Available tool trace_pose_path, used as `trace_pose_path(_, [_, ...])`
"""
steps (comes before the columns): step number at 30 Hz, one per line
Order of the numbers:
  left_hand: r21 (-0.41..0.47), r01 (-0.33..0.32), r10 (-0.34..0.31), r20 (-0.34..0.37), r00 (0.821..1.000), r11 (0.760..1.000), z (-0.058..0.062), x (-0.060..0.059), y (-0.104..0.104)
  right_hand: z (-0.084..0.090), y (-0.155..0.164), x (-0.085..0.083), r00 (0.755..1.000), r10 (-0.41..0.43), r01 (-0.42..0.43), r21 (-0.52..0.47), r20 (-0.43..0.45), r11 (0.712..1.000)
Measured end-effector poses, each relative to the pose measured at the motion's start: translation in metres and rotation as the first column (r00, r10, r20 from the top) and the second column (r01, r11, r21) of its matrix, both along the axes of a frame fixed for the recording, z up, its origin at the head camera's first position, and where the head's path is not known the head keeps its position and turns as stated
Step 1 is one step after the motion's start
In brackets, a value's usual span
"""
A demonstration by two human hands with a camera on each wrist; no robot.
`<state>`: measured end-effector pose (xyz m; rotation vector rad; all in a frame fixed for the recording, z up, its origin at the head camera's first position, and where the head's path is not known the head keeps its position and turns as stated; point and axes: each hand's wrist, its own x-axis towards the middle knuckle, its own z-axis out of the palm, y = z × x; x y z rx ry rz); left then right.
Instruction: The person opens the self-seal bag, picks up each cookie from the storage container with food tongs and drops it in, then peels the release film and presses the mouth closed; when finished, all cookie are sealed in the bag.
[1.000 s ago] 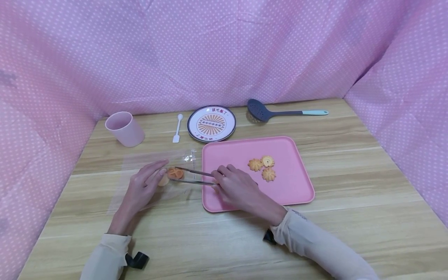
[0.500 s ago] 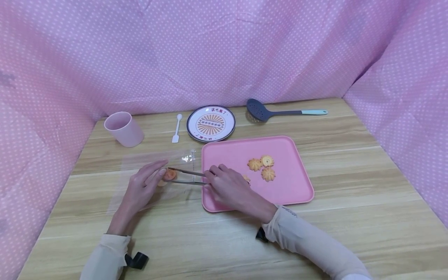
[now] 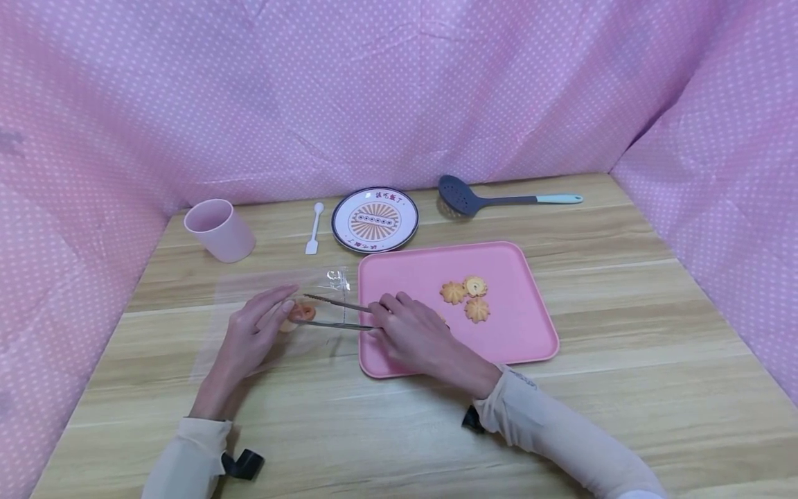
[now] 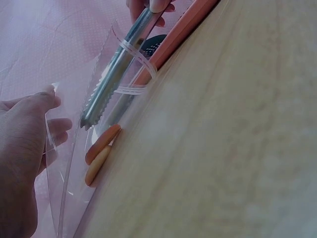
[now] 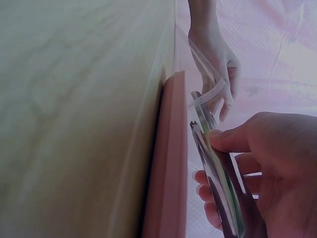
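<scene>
My left hand [image 3: 249, 336] pinches the upper layer of a clear plastic bag [image 4: 64, 183], lifting it off the table. Inside lie two cookies: a reddish-brown one [image 3: 302, 312] and a paler one [image 3: 287, 326] partly under it, beside my left fingers. Metal tongs [image 3: 343, 326] reach into the bag's mouth from the right. My right hand [image 3: 411, 333] grips them over the left part of a pink tray [image 3: 399, 270]. Their arms stand apart, and in the left wrist view the serrated tip is clear of the cookies. On the tray several flower-shaped cookies [image 3: 477, 310] lie, one mostly behind my right hand.
Behind the bag are a pink cup [image 3: 227, 235] and a small white spatula [image 3: 314, 229]. A patterned plate [image 3: 375, 220] stands behind the tray, with a slotted spoon [image 3: 461, 196] to its right. Pink dotted cloth [image 3: 399, 90] hangs around the wooden table [image 3: 312, 436].
The tongs carried the reddish-brown cookie left, deeper into the bag, onto the paler one. Their arms have since spread and let it go, shifting slightly right. My left hand stays in place.
</scene>
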<state>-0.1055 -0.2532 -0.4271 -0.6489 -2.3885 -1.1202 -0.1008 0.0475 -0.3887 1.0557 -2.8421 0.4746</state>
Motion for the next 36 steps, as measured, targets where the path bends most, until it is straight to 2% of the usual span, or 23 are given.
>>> trace_pose_path(10, [0.023, 0.020, -0.019, -0.049, 0.999, 1.000, -0.001, -0.002, 0.001, -0.001, 0.022, 0.001, 1.000, -0.024, 0.024, -0.051, 0.000, 0.998])
trace_pose_path(19, [0.027, 0.017, -0.016, -0.050, 0.999, 0.999, -0.001, -0.002, 0.001, 0.001, 0.044, 0.003, 0.994, -0.103, 0.105, -0.057, 0.049, 0.993])
trace_pose_path(30, [0.033, 0.008, -0.007, -0.024, 1.000, 0.999, 0.000, -0.001, 0.001, -0.003, 0.078, 0.007, 0.990, -0.132, 0.127, -0.110, -0.045, 0.986])
trace_pose_path(36, [0.027, 0.004, -0.003, -0.023, 1.000, 1.000, 0.001, -0.001, 0.002, -0.004, 0.093, 0.009, 0.987, -0.156, 0.151, -0.110, -0.038, 0.982])
